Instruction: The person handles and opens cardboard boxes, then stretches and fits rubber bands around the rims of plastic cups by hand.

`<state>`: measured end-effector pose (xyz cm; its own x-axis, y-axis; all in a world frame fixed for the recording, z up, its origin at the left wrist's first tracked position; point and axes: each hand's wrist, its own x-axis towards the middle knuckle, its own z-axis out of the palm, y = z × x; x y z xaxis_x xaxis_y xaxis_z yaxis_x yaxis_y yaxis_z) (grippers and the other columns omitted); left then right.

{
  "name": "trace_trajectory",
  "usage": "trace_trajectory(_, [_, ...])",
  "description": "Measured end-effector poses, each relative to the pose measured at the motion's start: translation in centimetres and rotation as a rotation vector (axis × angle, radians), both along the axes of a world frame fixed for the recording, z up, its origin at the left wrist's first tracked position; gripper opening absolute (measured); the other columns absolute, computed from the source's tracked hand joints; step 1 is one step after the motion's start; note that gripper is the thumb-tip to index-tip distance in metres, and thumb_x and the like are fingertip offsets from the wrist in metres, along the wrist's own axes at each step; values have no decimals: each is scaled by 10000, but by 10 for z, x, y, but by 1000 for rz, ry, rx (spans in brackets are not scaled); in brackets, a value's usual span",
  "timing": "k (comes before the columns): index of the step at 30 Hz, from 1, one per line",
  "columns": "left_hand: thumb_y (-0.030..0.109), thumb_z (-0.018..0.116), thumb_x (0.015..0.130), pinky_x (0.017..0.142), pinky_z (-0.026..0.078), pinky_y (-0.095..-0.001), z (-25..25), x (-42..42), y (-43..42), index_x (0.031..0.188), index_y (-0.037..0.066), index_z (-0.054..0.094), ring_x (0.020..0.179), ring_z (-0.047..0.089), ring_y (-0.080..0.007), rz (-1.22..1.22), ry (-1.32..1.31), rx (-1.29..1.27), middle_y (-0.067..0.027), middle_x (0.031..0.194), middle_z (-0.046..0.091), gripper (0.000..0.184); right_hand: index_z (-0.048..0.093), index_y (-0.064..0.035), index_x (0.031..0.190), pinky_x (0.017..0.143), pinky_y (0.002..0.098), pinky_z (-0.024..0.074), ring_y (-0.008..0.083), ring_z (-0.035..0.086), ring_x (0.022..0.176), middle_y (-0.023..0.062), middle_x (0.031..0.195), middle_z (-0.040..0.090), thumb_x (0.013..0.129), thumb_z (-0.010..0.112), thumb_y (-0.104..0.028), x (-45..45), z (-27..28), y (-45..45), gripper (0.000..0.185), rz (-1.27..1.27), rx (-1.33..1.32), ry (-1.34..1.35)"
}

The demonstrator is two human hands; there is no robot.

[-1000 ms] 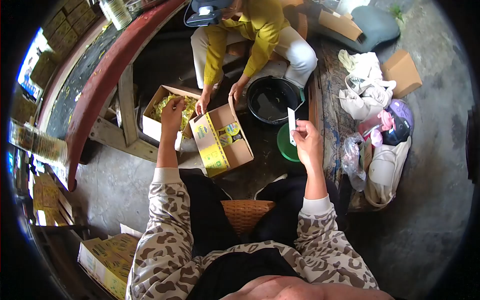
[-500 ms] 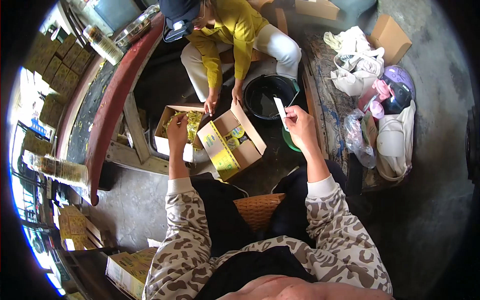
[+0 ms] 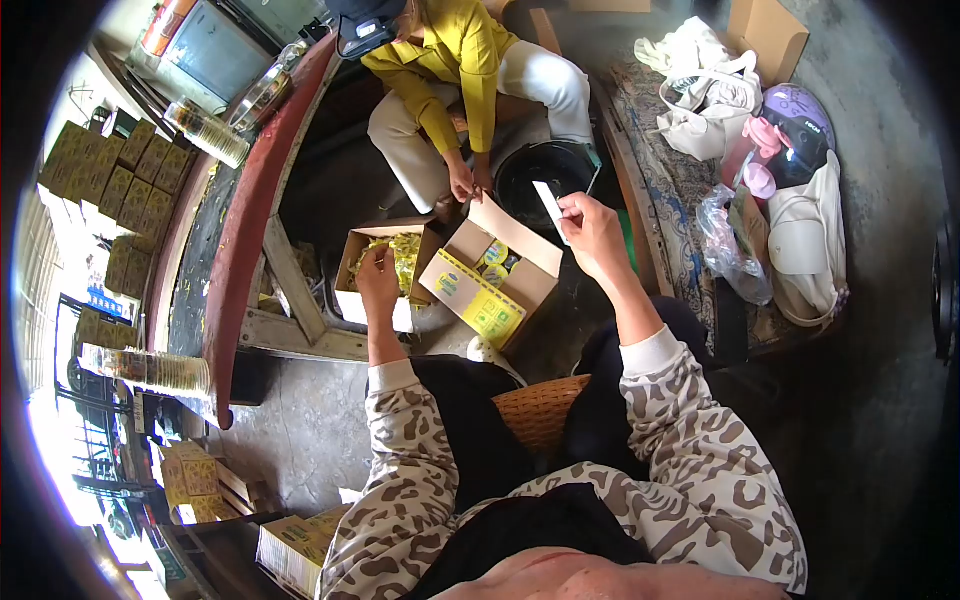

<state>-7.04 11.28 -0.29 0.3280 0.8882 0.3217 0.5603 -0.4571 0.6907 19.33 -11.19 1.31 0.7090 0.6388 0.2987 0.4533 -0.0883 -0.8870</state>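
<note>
My right hand [image 3: 597,232] pinches a flat white strip [image 3: 549,205] that points up and left, above the black bucket [image 3: 540,172]. My left hand [image 3: 378,282] is raised over a small open carton [image 3: 400,316] of yellow-green wrappers [image 3: 407,258]. Its fingers are drawn together, and whatever they hold, if anything, is too small to make out. Between my hands stands a larger open carton [image 3: 478,296] with round yellow-lidded cups [image 3: 494,262] inside. A person in a yellow shirt [image 3: 470,75] has both hands at its raised far flap.
A red-edged table [image 3: 262,180] on the left carries stacks of clear cups [image 3: 150,370]. To the right, a patterned bench [image 3: 655,165] bears cloth bags, a purple helmet [image 3: 797,130] and a plastic bag [image 3: 725,240]. A woven seat [image 3: 538,412] sits between my legs.
The view has shifted, bringing more of the left side into sight. The other person's hands have come together at the larger carton's flap. My right hand still grips the white strip.
</note>
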Motion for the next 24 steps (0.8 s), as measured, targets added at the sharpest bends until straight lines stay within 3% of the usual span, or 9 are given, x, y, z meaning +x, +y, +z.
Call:
trace_trajectory(4, [181,566,906,755,503,-362,5,4,-5,1050,-12,627,847,653,-259,-22,18,38,-157,953,669,248,626,-43,957,679,361,513,282,669,762,123,851,682,769,653,-38,0,3,-1,190,12,9,12])
trace_trajectory(11, [169,566,903,769,501,-355,10,6,-6,1063,-11,621,871,654,-262,-48,67,78,-155,962,668,247,625,-42,953,675,367,512,287,667,758,123,842,682,765,659,-37,-1,5,0,191,16,18,-11])
trace_trajectory(14, [183,569,905,759,499,-332,-1,8,-3,1085,8,627,850,654,-213,-67,108,85,-144,969,672,258,623,-42,954,674,366,511,286,666,759,122,846,681,766,657,-34,-1,7,-3,191,12,13,3])
trace_trajectory(16, [183,578,892,766,502,-361,-9,11,-2,1056,-11,623,867,657,-273,-115,112,33,-164,961,669,257,623,-44,961,676,365,511,285,666,763,122,853,681,762,660,-30,0,8,-5,202,5,14,8])
trace_trajectory(20, [242,612,859,750,505,-386,-32,32,-14,1076,43,627,863,660,-295,-179,290,-9,-164,939,672,295,624,-49,968,690,376,510,291,661,789,117,873,679,771,651,-49,-1,16,-11,199,12,-28,26])
trace_trajectory(24, [252,624,837,773,509,-408,-101,65,-14,1117,59,619,867,648,-333,-434,465,-149,-152,981,673,340,636,-74,974,762,408,507,318,642,866,120,920,672,790,611,-85,0,10,-17,186,82,-291,-121])
